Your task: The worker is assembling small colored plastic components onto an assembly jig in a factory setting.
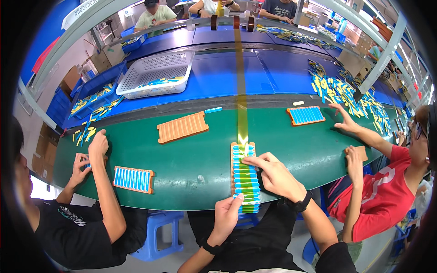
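A clear yellow tape (242,91) runs down the middle over a row of blue strips (239,175) with rounded ends. Under their far part is an orange ridged tray (233,160), lengthwise to me at the table's near edge. My left hand (226,215) is closed at the row's near end, thumb on top; its other fingers are partly hidden. With its index finger stretched out, my right hand (278,177) presses on the tape near the tray's far part. Its remaining fingers are loosely bent and hold nothing visible.
Tape rolls (236,22) hang on a bar ahead. An unfilled orange tray (183,128) and a filled one (133,179) lie left. A white basket (155,68) stands behind. Co-workers sit on both sides, one reaching by another filled tray (306,115); loose strips (350,98) pile at right.
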{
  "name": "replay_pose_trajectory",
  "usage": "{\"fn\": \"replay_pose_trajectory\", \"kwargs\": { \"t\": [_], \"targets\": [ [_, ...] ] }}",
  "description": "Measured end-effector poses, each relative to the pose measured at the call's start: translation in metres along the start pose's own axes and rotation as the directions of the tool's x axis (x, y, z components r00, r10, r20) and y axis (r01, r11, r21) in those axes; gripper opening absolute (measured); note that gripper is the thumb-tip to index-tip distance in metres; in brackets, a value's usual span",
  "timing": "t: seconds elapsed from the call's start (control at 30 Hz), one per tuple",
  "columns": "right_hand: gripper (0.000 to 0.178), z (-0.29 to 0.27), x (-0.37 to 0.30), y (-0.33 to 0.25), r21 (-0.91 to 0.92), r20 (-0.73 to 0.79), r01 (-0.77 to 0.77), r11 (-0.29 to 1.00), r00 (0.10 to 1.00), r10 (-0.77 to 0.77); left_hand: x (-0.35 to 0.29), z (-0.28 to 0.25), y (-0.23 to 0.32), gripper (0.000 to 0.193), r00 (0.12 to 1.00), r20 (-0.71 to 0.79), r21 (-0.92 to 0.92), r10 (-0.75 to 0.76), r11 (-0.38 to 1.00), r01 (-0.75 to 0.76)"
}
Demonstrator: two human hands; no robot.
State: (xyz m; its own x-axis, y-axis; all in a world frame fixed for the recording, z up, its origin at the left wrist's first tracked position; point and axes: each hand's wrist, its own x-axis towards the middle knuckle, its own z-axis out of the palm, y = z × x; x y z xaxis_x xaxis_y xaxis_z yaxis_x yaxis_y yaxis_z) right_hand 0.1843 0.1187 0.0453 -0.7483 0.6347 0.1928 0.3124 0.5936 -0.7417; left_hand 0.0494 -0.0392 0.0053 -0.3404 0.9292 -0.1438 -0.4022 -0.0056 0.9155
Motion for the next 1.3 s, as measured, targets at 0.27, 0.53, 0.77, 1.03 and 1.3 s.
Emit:
{"fn": "replay_pose_trajectory", "kwargs": {
  "t": [0.27, 0.53, 0.77, 1.03, 1.3],
  "targets": [
    [0.05, -0.003, 0.002, -0.012, -0.405, 0.046, 0.092, 0.91, 0.996, -0.081, 0.0, -0.002, 0.009, 0.028, 0.999, -0.002, -0.007, -0.04, 0.999, 0.04],
    [0.054, -0.009, 0.011, 0.003, -0.303, 0.037, 0.151, 0.941, 0.989, -0.146, -0.002, -0.001, 0.013, 0.028, 0.999, 0.012, 0.001, -0.03, 1.0, 0.03],
    [0.064, -0.01, 0.015, -0.003, -0.493, 0.153, 0.256, 0.832, 0.966, -0.206, -0.001, -0.005, 0.007, 0.028, 1.0, 0.012, -0.019, -0.021, 1.0, 0.021],
    [0.064, -0.011, 0.016, -0.001, -0.476, 0.188, 0.277, 0.835, 0.959, -0.211, 0.001, -0.009, 0.008, 0.028, 0.999, 0.04, 0.0, -0.027, 1.0, 0.027],
    [0.061, -0.013, 0.025, 0.003, -0.444, 0.06, 0.222, 0.868, 0.974, -0.219, 0.0, -0.006, 0.008, 0.028, 0.999, 0.031, -0.018, -0.037, 0.999, 0.038]
  ]
}}
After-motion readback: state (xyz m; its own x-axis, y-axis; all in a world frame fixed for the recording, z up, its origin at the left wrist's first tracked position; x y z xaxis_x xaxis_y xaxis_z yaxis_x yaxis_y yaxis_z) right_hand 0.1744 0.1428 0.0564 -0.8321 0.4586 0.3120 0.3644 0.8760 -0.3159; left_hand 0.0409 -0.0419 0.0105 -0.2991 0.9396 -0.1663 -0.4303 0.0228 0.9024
